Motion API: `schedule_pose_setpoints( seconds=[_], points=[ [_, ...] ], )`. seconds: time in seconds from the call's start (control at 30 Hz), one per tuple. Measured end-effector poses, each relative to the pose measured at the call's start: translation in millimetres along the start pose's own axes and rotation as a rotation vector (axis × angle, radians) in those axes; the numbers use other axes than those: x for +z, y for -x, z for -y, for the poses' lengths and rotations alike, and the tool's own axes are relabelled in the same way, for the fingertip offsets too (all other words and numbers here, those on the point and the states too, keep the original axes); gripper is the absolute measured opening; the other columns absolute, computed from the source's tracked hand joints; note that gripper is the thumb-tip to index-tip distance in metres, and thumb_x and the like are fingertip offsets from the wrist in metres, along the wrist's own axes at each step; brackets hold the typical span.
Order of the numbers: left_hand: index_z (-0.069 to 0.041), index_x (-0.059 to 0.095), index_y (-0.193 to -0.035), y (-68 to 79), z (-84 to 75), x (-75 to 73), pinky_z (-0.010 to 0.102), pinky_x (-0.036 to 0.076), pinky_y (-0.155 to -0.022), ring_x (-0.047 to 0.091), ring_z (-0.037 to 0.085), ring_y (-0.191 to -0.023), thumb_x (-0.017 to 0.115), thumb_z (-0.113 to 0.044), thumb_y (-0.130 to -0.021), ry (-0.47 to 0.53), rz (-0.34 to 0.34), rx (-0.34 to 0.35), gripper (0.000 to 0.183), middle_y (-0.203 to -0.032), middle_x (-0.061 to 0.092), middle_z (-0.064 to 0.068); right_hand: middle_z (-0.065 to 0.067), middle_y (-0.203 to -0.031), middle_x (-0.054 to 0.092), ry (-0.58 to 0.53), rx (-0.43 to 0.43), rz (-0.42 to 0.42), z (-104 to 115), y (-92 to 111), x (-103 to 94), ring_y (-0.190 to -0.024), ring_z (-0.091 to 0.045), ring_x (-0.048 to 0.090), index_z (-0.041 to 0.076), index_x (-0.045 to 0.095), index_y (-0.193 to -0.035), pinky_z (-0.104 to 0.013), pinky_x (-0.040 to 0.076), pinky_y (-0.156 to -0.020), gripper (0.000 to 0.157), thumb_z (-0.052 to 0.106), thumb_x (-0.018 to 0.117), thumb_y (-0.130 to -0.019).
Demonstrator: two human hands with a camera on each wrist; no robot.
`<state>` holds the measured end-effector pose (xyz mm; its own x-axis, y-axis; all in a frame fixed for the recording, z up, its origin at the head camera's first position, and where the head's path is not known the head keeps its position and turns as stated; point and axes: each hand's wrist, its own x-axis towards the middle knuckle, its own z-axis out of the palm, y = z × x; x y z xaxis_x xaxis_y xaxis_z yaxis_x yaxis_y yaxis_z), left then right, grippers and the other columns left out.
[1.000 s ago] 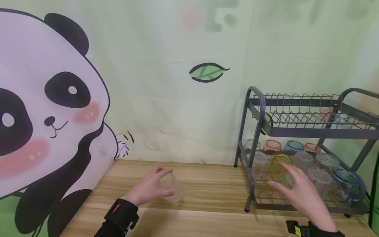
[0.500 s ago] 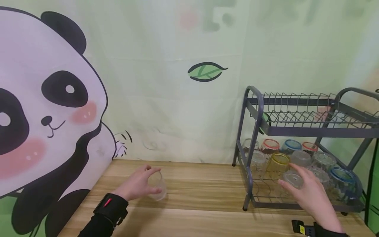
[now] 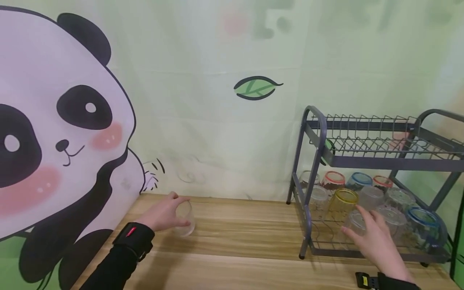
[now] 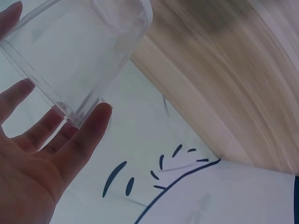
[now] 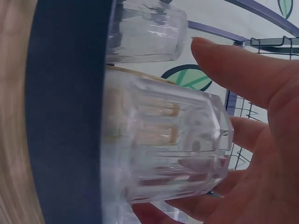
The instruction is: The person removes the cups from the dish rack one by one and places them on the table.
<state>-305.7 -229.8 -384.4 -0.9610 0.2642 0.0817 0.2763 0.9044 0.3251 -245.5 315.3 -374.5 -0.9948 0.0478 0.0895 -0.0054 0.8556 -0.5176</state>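
Observation:
My left hand point(image 3: 164, 215) grips a clear drinking glass point(image 3: 185, 221) over the left part of the wooden table. In the left wrist view its thumb and fingertips reach around one end of the see-through glass point(image 4: 79, 51). At the dish rack, my right hand point(image 3: 377, 241) is spread around an upside-down clear glass point(image 3: 357, 221) at the front of the lower shelf. The right wrist view shows this faceted glass point(image 5: 177, 140) close up; the thumb point(image 5: 233, 65) stands apart from its side, while the other fingers lie behind and beside its base.
A two-tier grey dish rack point(image 3: 384, 162) stands on the right of the table point(image 3: 250, 241). Its lower shelf holds several upside-down glasses, among them a yellow one point(image 3: 342, 203) and a blue-rimmed one point(image 3: 422, 225). A panda-printed cloth point(image 3: 217, 141) hangs behind.
My left hand has moved left and slightly back with its glass. My right hand has shifted a little right and down, from before the yellow glass to around the clear front glass.

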Motion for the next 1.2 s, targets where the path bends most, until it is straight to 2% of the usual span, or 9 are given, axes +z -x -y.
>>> schedule_pose_setpoints(
  seconds=[0.2,0.33,0.5,0.63,0.87,1.03,1.2],
  points=[
    [-0.011,0.056,-0.136,-7.9,10.9,-6.3,0.050,0.051,-0.084,0.055,0.031,-0.100,0.082,-0.043,-0.075,-0.009,0.000,-0.014,0.074,-0.122,0.050,0.019,-0.048,-0.144,-0.006,-0.042,0.041,0.004,-3.7,-1.1,0.4,-0.126,-0.067,0.008,-0.003,0.002,-0.154,-0.076,0.025,-0.091,0.108,0.066,0.054,-0.089],
    [-0.008,0.055,-0.136,-12.1,19.6,-8.2,0.055,0.050,-0.085,0.056,0.035,-0.102,0.081,-0.044,-0.077,-0.006,0.002,-0.020,0.074,-0.125,0.049,0.025,-0.048,-0.144,-0.004,-0.035,0.063,0.001,-3.8,-0.9,0.7,-0.126,-0.067,0.011,-0.005,0.005,-0.153,-0.076,0.027,-0.091,0.106,0.066,0.052,-0.090],
    [-0.003,0.053,-0.136,-9.1,36.6,-11.0,0.058,0.049,-0.083,0.057,0.039,-0.100,0.080,-0.045,-0.076,-0.045,0.005,-0.070,0.078,-0.125,0.049,0.031,-0.047,-0.144,0.000,-0.043,0.042,0.003,0.6,-1.7,4.1,-0.125,-0.066,0.016,-0.004,0.009,-0.154,-0.074,0.030,-0.091,0.100,0.063,0.051,-0.093],
    [-0.003,0.055,-0.135,-8.3,47.0,-9.4,0.057,0.049,-0.081,0.057,0.040,-0.097,0.081,-0.046,-0.074,-0.051,0.012,-0.084,0.079,-0.123,0.050,0.033,-0.046,-0.143,0.005,-0.028,0.028,-0.012,3.6,-0.6,6.1,-0.124,-0.064,0.019,-0.004,0.013,-0.153,-0.073,0.031,-0.090,0.098,0.064,0.050,-0.093],
    [-0.008,0.059,-0.132,-17.6,59.2,1.4,0.055,0.049,-0.077,0.057,0.038,-0.092,0.082,-0.043,-0.073,-0.108,-0.006,-0.058,0.073,-0.116,0.053,0.027,-0.043,-0.139,0.013,-0.026,0.074,-0.029,3.4,2.2,6.8,-0.120,-0.059,0.028,-0.005,0.014,-0.153,-0.069,0.035,-0.090,0.090,0.054,0.052,-0.097],
    [-0.006,0.057,-0.133,-22.5,62.9,1.7,0.055,0.049,-0.077,0.057,0.039,-0.092,0.082,-0.041,-0.074,-0.107,0.015,-0.062,0.073,-0.117,0.052,0.030,-0.042,-0.137,0.018,-0.013,0.092,-0.032,0.9,3.2,7.5,-0.115,-0.057,0.034,-0.005,0.017,-0.152,-0.066,0.038,-0.087,0.089,0.054,0.053,-0.096],
    [-0.004,0.056,-0.133,-24.6,54.5,-6.7,0.055,0.049,-0.077,0.056,0.041,-0.095,0.083,-0.035,-0.074,-0.107,0.050,-0.057,0.072,-0.116,0.053,0.029,-0.043,-0.137,0.018,-0.010,0.086,-0.043,-0.7,2.5,6.4,-0.117,-0.058,0.031,-0.005,0.018,-0.152,-0.068,0.036,-0.089,0.089,0.054,0.054,-0.096]
  ],
)
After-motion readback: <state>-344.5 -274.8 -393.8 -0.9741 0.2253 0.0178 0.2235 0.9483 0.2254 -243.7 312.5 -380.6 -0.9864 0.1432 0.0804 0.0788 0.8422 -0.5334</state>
